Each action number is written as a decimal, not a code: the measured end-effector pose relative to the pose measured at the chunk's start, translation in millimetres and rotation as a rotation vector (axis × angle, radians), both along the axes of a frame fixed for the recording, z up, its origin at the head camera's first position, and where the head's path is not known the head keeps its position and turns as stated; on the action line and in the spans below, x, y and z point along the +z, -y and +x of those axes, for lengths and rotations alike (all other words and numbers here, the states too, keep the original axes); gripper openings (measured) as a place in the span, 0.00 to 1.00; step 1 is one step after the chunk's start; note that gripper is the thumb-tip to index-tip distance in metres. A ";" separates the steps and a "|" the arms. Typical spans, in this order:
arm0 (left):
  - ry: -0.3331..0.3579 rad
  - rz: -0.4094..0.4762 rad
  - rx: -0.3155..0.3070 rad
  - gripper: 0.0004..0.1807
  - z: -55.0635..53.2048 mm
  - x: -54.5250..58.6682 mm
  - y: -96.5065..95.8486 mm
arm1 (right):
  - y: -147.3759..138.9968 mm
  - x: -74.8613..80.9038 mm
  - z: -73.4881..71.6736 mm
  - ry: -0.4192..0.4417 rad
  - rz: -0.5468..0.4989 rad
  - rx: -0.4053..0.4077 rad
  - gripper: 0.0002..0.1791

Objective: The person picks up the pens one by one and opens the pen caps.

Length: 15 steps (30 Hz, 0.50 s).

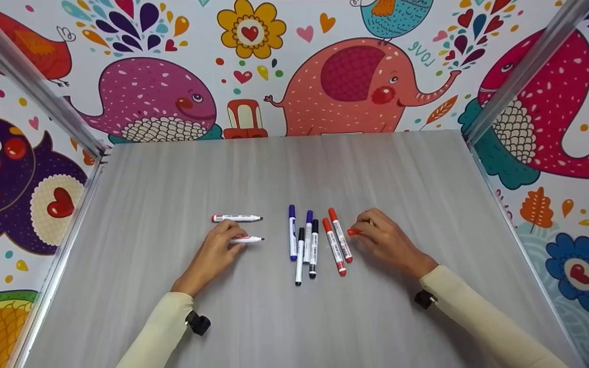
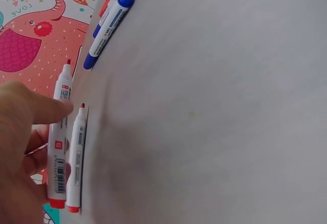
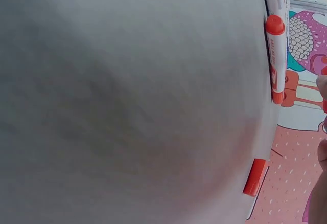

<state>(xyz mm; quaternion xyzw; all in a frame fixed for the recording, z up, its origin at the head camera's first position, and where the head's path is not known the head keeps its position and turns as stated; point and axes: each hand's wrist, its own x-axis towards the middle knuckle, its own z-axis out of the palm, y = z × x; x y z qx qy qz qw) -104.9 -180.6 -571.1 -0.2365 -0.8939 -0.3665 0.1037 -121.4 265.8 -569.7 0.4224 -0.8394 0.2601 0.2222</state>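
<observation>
My left hand (image 1: pixel 217 246) pinches an uncapped red marker (image 2: pixel 59 147) by its white barrel, its tip facing right in the head view. Just beyond it lies another uncapped red marker (image 1: pixel 238 218), parallel to the first. Over on the right, my right hand (image 1: pixel 384 237) holds a red marker cap (image 1: pixel 354 232) between thumb and fingers. A second red cap (image 3: pixel 255 177) lies on the table in the right wrist view, close to that hand. Two capped red markers (image 1: pixel 334 247) lie to the left of the right hand.
Between the hands, two blue markers (image 1: pixel 292 232) and two black markers (image 1: pixel 314 249) lie side by side, capped. The grey wood-look table (image 1: pixel 172 174) ends at a patterned back wall (image 1: pixel 253 76), with metal posts (image 1: pixel 44 82) at the corners.
</observation>
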 end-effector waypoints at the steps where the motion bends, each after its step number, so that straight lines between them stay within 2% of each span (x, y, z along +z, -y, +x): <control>1: -0.001 -0.005 0.005 0.13 0.0 -0.5 0.7 | -0.8 -0.2 -0.6 0.005 -0.002 -0.004 0.21; 15: -0.050 0.010 0.023 0.12 -2.2 -11.4 10.2 | -11.4 -10.6 -5.4 0.052 -0.023 -0.046 0.20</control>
